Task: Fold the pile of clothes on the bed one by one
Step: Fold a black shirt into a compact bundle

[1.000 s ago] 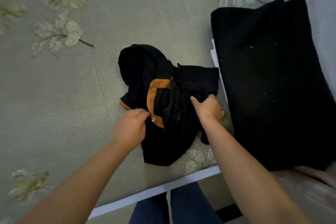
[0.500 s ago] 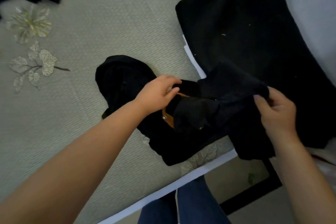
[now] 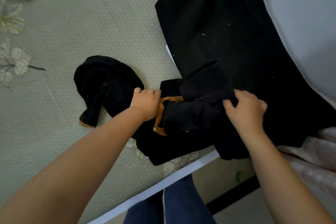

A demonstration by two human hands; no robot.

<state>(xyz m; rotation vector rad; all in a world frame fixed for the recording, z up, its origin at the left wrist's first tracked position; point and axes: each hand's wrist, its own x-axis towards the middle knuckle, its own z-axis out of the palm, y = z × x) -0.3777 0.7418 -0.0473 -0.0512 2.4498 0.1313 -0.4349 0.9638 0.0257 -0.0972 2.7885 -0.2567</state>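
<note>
Now both hands — left [image 3: 145, 102], right [image 3: 245, 109] — grip the black garment [image 3: 181, 120].

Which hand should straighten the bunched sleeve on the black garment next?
Right, probably. The right hand already pinches the bunched sleeve of the black garment; the left hand pins cloth by the orange collar.

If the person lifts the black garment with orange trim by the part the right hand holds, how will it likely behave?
The garment is probably floppy: it lies bunched and creased, and a sleeve curls loosely over the bed. Lifted by the right hand, the rest would likely hang and unfold. It seems unlikely to slip, since the knit looks soft and matte.
</note>
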